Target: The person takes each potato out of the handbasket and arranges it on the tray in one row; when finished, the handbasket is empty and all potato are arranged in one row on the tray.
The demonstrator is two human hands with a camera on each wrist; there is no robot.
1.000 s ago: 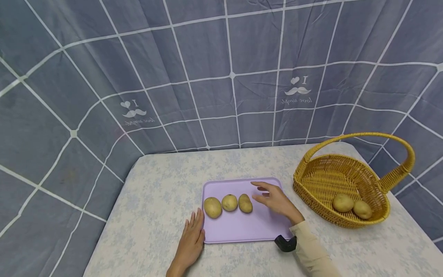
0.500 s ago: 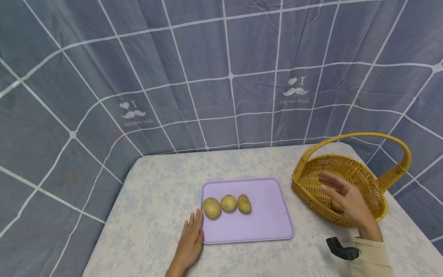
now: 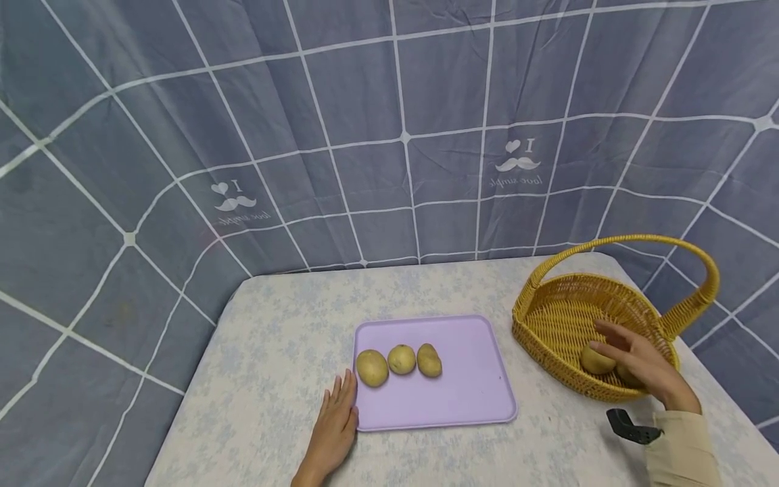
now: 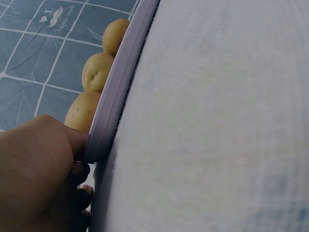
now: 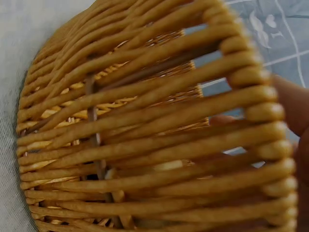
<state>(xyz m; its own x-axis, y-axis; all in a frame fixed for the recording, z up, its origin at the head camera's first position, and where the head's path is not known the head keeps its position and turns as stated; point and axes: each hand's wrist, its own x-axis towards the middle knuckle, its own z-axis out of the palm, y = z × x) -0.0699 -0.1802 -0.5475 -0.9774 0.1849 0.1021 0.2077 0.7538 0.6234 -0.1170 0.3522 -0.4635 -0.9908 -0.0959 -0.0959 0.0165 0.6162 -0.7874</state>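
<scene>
My left hand [image 3: 331, 429] rests beside the lilac tray [image 3: 468, 385], its straight fingers along the tray's left edge. In the left wrist view the thumb touches the tray's rim. Three potatoes lie in a row on the tray: a large one [image 3: 372, 368], a rounder one [image 3: 402, 359] and a longer one [image 3: 429, 360]. At the right, my right hand [image 3: 648, 365] reaches into the wicker basket [image 3: 548, 362], fingers and thumb apart. A potato [image 3: 596, 360] lies by its thumb; another under the hand is mostly hidden. Basket weave blocks much of the right wrist view.
The basket's tall arched handle [image 3: 629, 238] rises over the basket. A flowered cloth [image 3: 292, 325] covers the table. Behind stands a blue-grey checked curtain [image 3: 450, 162]. A black device [image 3: 633, 428] sits at the right wrist.
My right hand has moved from over the tray, beside the longer potato, rightward and down into the basket. The left hand and the three potatoes on the tray have stayed in place.
</scene>
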